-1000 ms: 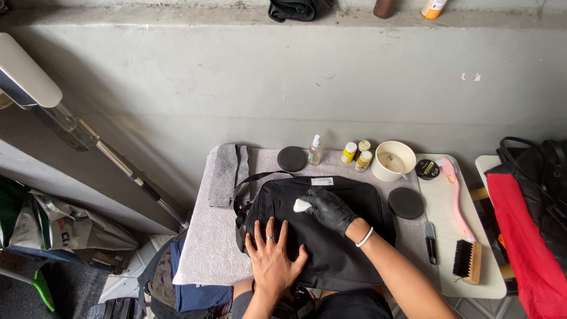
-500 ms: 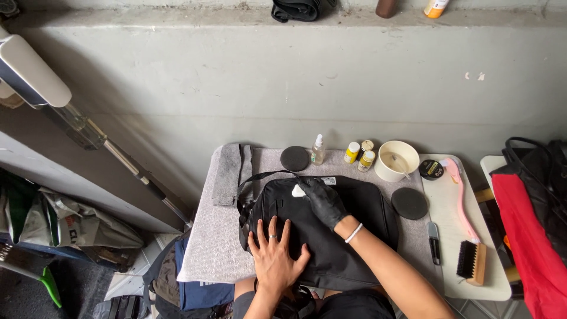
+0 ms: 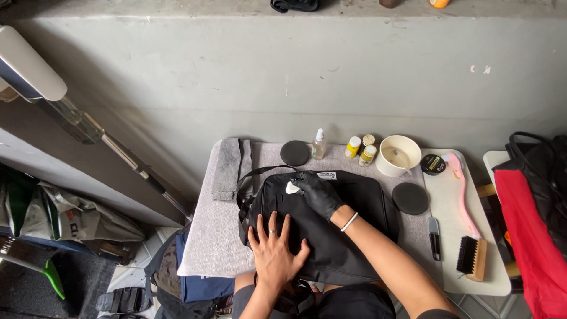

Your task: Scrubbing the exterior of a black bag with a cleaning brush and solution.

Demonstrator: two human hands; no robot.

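Two hands [image 3: 273, 251] on black bag [image 3: 354, 204]

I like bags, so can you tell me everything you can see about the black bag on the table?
The black bag lies flat on a grey cloth covering the small table. It looks like soft fabric, roughly rectangular, with a dark strap looping out at its left side and a small pale label near its top edge. The bare left hand presses flat on it, while the black-gloved right hand holds a small white pad against its upper part.

The bag [image 3: 331, 236] is showing matt black woven cloth. The towel [image 3: 224, 236] is lying as rough grey fabric. The brush [image 3: 472, 258] is showing a wooden back.
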